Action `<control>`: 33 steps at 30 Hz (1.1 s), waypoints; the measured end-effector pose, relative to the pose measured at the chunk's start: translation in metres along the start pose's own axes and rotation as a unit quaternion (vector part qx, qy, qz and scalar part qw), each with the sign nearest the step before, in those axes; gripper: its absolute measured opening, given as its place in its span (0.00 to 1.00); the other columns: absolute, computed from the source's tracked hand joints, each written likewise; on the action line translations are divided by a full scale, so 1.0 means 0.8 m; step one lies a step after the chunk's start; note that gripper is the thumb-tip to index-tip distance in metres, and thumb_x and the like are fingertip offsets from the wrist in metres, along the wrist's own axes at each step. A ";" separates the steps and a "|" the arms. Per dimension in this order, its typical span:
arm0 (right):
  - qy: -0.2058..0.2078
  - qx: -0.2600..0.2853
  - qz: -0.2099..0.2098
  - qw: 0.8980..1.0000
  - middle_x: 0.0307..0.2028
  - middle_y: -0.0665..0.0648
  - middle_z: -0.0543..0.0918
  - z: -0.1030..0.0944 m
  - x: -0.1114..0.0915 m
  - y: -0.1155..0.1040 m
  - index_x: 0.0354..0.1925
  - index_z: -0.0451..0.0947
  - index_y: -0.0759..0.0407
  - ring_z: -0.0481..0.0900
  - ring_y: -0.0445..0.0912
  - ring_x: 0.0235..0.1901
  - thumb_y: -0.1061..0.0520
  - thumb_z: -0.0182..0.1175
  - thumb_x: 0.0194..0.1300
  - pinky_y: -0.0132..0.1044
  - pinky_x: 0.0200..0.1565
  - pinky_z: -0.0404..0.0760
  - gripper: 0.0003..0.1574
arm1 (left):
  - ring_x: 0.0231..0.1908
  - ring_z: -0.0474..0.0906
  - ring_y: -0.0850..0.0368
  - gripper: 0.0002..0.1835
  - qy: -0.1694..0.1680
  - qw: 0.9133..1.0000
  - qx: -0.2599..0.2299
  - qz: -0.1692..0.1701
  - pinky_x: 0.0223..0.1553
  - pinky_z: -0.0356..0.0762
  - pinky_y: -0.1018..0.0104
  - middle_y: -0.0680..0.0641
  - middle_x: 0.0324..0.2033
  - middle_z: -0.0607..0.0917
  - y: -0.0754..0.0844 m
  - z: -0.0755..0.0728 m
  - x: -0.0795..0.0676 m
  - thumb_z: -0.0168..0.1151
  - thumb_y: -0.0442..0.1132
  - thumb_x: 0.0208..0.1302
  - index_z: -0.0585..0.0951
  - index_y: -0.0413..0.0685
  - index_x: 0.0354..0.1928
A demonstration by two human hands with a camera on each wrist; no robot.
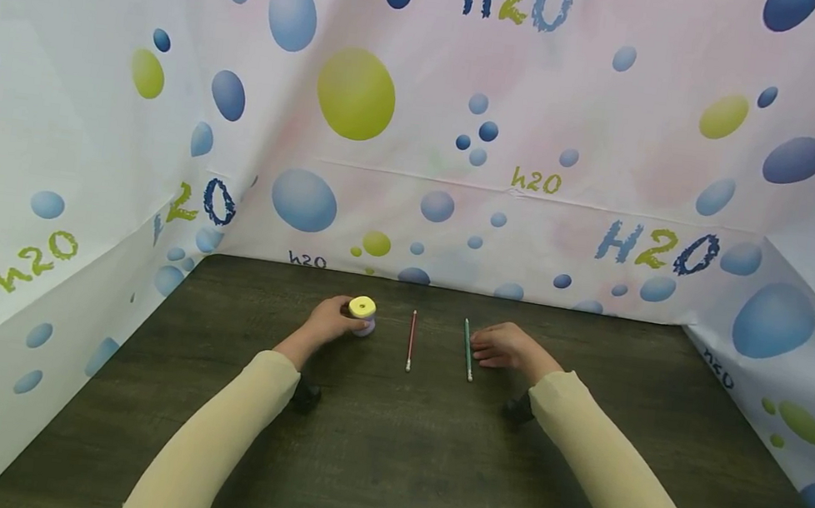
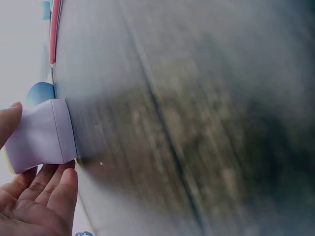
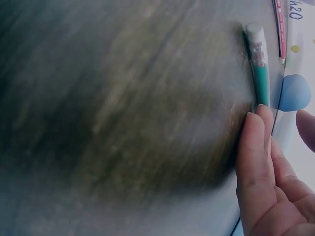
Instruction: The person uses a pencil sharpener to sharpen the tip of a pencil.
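Observation:
A lilac pencil sharpener with a yellow top [image 1: 363, 308] stands upright on the dark table, a small hole in the middle of its top. My left hand [image 1: 327, 322] grips it from the left; in the left wrist view the thumb [image 2: 9, 120] lies on one side of the lilac body [image 2: 39, 135] and the fingers on the other. To the right lies a green pencil [image 1: 468, 351] with a white eraser end towards me. The right hand [image 1: 506, 347] rests beside it, fingertips right at the green shaft [image 3: 262, 86], thumb held apart.
Between the hands a red pencil [image 1: 411, 342] lies on the dark wooden table [image 1: 385, 453], eraser end towards me. White sheeting [image 1: 422, 122] printed with blue and green bubbles closes off the back and both sides.

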State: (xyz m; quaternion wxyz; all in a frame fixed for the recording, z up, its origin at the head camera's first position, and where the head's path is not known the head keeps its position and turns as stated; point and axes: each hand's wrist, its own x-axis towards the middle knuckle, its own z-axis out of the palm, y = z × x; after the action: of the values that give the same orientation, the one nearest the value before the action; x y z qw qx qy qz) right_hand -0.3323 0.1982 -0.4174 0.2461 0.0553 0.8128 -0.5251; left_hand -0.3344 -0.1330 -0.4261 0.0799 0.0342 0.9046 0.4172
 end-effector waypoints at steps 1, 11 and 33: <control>0.002 -0.003 0.000 1.000 0.70 0.74 0.71 0.000 0.000 0.000 0.72 0.64 0.74 0.84 0.50 0.51 0.58 0.49 0.80 0.43 0.56 0.84 0.30 | 0.67 0.72 0.34 0.35 0.000 1.000 0.001 -0.002 0.68 0.70 0.41 0.30 0.67 0.75 0.000 0.000 0.001 0.66 0.41 0.70 0.67 0.31 0.72; 0.030 -0.022 -0.001 0.999 0.54 0.66 0.86 0.006 0.001 -0.003 0.69 0.69 0.76 0.82 0.38 0.33 0.62 0.56 0.76 0.36 0.45 0.87 0.29 | 0.66 0.73 0.35 0.35 -0.003 1.000 0.005 -0.014 0.67 0.72 0.43 0.31 0.66 0.76 0.000 0.000 0.005 0.66 0.43 0.70 0.68 0.33 0.72; 0.110 -0.134 -0.042 0.984 0.45 0.67 0.85 0.024 0.004 -0.004 0.42 0.83 0.71 0.85 0.42 0.28 0.61 0.70 0.64 0.37 0.38 0.88 0.13 | 0.67 0.73 0.35 0.35 -0.003 1.000 0.011 -0.009 0.68 0.70 0.42 0.30 0.67 0.75 -0.002 0.000 0.007 0.66 0.43 0.69 0.68 0.31 0.72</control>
State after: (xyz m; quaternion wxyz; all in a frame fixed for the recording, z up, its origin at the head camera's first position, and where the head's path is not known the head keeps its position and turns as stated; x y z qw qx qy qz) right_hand -0.3297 0.1791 -0.4227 0.1382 0.0455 0.8994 -0.4122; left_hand -0.3401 -0.1332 -0.4284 0.0856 0.0283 0.9092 0.4064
